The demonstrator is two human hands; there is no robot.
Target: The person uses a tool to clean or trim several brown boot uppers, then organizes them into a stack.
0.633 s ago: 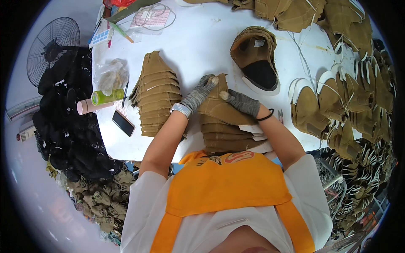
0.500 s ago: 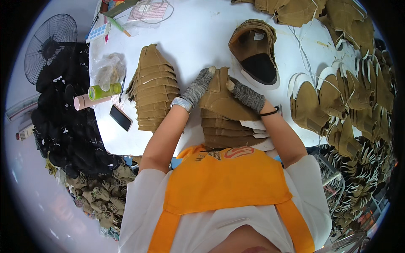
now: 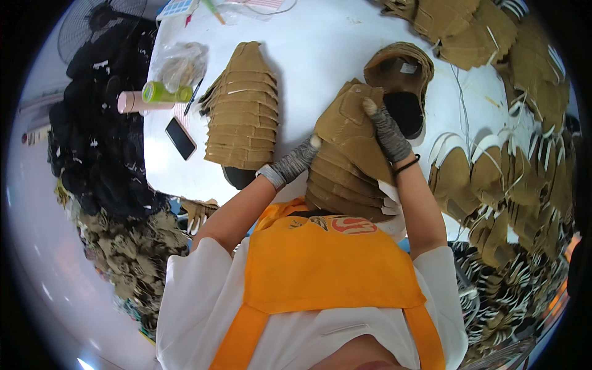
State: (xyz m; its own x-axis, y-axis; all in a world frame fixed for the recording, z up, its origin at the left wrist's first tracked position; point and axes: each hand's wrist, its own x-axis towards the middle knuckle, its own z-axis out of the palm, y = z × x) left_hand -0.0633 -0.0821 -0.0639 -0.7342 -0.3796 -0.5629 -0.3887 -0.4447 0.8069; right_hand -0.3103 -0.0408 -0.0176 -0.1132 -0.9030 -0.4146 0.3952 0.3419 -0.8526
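A brown shoe upper [image 3: 348, 120] lies on top of a stack of similar uppers [image 3: 336, 191], close in front of me. My right hand [image 3: 392, 134], in a grey knit glove with bare fingertips, grips its right side, thumb on top and the other fingers hidden. My left hand [image 3: 293, 165], gloved the same way, holds the left edge with its thumb against it; its fingers are mostly out of sight. Left of my hands lies a long overlapping row of brown uppers [image 3: 243, 117]. Just beyond my right hand, nested uppers [image 3: 401, 68] show a black inside.
A phone [image 3: 180, 138], pink bottle [image 3: 132, 102], green-lidded container [image 3: 165, 92] and plastic bag [image 3: 180, 65] sit on the white table [image 3: 308, 55]'s left side. Bundled uppers [image 3: 475, 166] line its right side. Black goods [image 3: 105, 142] are heaped at left, beside a fan [image 3: 102, 18].
The view has shifted. The top upper now leans toward the nested uppers at far right. My left hand has slid from near its tip down its left edge; my right hand has gone farther up.
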